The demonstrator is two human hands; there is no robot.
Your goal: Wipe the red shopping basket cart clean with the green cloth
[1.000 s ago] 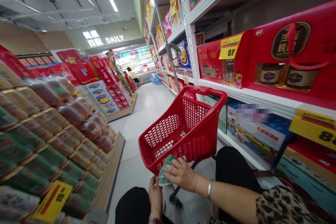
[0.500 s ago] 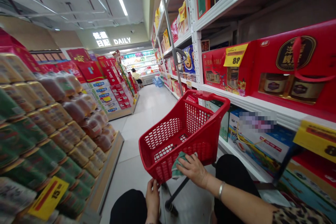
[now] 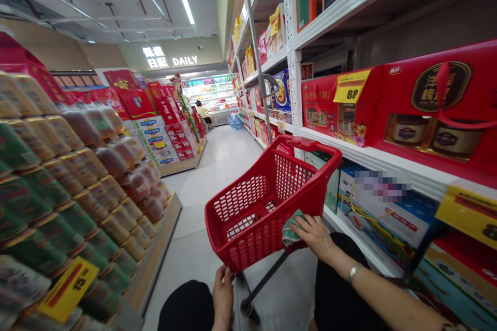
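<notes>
A red plastic shopping cart (image 3: 248, 232) stands in the aisle in front of me, its basket holding nothing that I can see. My right hand (image 3: 316, 237) presses a green striped cloth (image 3: 292, 229) flat against the near side wall of the basket, towards the handle end. The fingers are closed over the cloth. My left hand (image 3: 223, 292) is at the basket's lower front corner, with thumb and fingers pinched on its bottom edge. Part of that grip is hidden from view.
White shelves (image 3: 330, 18) with red gift boxes (image 3: 435, 103) rise close on the right. Stacked drink cans (image 3: 58, 191) fill a low platform on the left. The tiled aisle (image 3: 221, 155) runs back to a lit fridge, where a person (image 3: 202, 111) crouches.
My right hand has slid the cloth to the right along the basket wall, towards the handle end. My left hand stays at the lower front corner.
</notes>
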